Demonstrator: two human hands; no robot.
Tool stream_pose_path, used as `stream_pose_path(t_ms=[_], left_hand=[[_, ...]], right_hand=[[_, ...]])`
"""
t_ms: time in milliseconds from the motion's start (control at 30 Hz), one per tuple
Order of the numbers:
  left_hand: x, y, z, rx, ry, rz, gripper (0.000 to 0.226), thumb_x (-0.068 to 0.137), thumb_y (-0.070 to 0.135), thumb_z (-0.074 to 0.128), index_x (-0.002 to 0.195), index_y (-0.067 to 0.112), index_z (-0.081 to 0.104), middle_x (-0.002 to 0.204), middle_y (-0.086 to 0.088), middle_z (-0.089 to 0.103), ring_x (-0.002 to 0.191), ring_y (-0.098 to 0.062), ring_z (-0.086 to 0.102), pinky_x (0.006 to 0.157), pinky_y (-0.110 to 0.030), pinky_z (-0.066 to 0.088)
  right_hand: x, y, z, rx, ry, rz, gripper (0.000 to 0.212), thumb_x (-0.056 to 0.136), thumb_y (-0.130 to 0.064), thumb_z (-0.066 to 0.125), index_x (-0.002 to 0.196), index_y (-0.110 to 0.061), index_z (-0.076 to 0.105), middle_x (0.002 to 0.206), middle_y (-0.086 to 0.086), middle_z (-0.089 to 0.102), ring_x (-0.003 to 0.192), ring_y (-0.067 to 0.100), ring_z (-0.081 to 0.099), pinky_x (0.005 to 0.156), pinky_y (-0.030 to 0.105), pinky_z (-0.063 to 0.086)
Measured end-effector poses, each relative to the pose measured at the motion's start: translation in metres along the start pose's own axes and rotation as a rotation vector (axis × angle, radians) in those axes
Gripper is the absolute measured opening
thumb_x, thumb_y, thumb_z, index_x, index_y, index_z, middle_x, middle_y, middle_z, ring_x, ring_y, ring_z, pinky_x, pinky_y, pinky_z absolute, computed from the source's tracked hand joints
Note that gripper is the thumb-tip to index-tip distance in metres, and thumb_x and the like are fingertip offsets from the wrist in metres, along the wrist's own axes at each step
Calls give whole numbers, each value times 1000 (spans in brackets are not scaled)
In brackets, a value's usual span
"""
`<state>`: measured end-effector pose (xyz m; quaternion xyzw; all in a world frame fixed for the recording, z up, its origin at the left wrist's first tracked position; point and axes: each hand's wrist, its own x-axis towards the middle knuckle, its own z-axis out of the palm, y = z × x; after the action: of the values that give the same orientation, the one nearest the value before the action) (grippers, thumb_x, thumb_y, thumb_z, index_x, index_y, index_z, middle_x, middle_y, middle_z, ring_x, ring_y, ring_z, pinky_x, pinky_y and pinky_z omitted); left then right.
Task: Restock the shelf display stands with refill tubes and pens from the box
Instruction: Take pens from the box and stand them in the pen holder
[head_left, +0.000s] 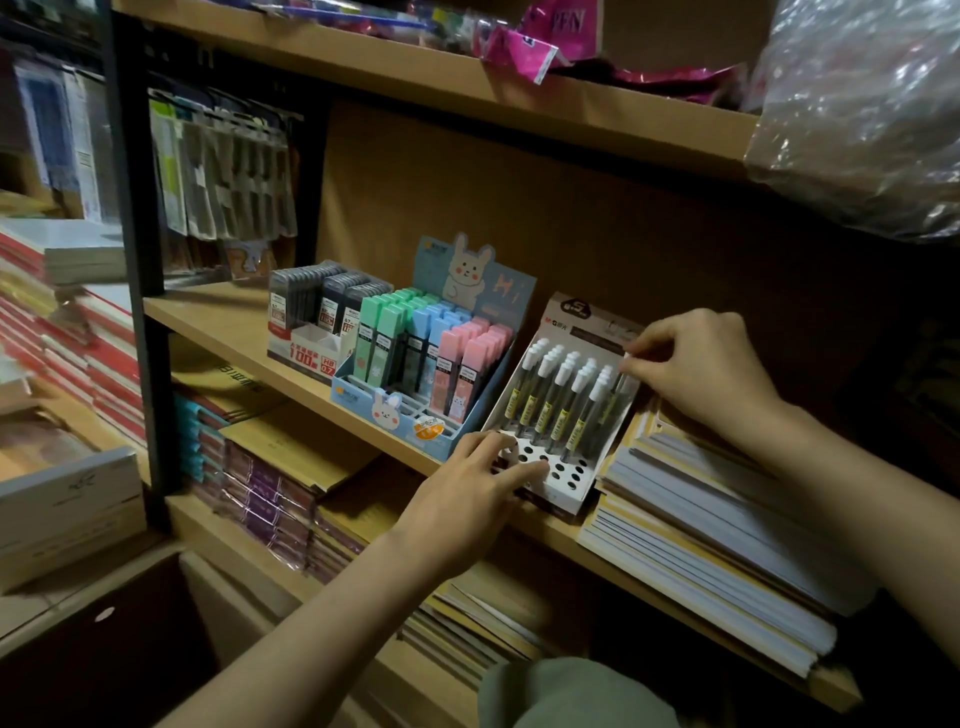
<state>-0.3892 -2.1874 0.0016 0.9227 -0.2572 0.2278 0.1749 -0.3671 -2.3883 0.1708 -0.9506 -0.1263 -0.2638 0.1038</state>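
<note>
A white pen display stand (566, 480) sits on the middle shelf, its front rows of round holes bare and its back rows filled with white-capped pens (561, 395). My left hand (467, 499) rests on the stand's front left corner, fingers spread over the holes. My right hand (696, 369) pinches the white cap of a pen at the stand's right rear. To the left stands a blue rabbit display (415, 415) with green, blue and pink refill tubes (431, 348), and beyond it a stand of dark refill tubes (317, 306).
A pile of notebooks (717, 540) lies right of the pen stand. The wooden shelf (223, 322) has stacked books below it. A shelf overhead carries pink packets (545, 36) and a plastic bag (862, 109). A dark upright post (135, 208) stands at the left.
</note>
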Motion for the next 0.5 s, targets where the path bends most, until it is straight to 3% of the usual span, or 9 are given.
stream_pose_path(t_ms=[67, 200, 333, 433, 500], left_hand=[[0, 0, 0, 1, -2, -2, 56, 95, 31, 55, 142, 47, 29, 150, 3, 22, 141, -21, 15, 102, -37, 44], [1, 1, -2, -24, -2, -11, 53, 96, 29, 54, 141, 46, 32, 149, 5, 23, 140, -20, 14, 103, -36, 43], [1, 2, -6, -49, -15, -10, 50, 97, 26, 52, 142, 44, 36, 149, 5, 26, 139, -18, 15, 103, -36, 42], [2, 4, -10, -48, -35, -17, 49, 98, 26, 51, 142, 43, 36, 149, 5, 26, 140, -18, 18, 104, -36, 44], [3, 6, -14, -30, -81, -23, 49, 98, 29, 50, 142, 44, 35, 149, 4, 25, 140, -19, 18, 104, -37, 43]], right_hand=[[-3, 1, 2, -14, -59, 20, 18, 84, -25, 73, 100, -17, 71, 102, 3, 71, 86, 9, 63, 80, 25, 54], [-6, 5, 3, -3, -40, 45, 19, 83, -24, 74, 100, -17, 73, 105, 3, 71, 94, 12, 65, 80, 23, 52], [-3, 2, 6, 44, -78, 105, 12, 80, -20, 77, 92, -21, 73, 100, -2, 71, 84, 5, 59, 73, 18, 48], [-4, 0, 11, 10, -101, 92, 8, 84, -20, 74, 92, -19, 73, 102, -1, 71, 90, 10, 64, 81, 27, 55], [-4, 1, 10, -35, -147, 49, 7, 88, -22, 70, 93, -19, 73, 100, 0, 71, 81, 6, 62, 75, 24, 54]])
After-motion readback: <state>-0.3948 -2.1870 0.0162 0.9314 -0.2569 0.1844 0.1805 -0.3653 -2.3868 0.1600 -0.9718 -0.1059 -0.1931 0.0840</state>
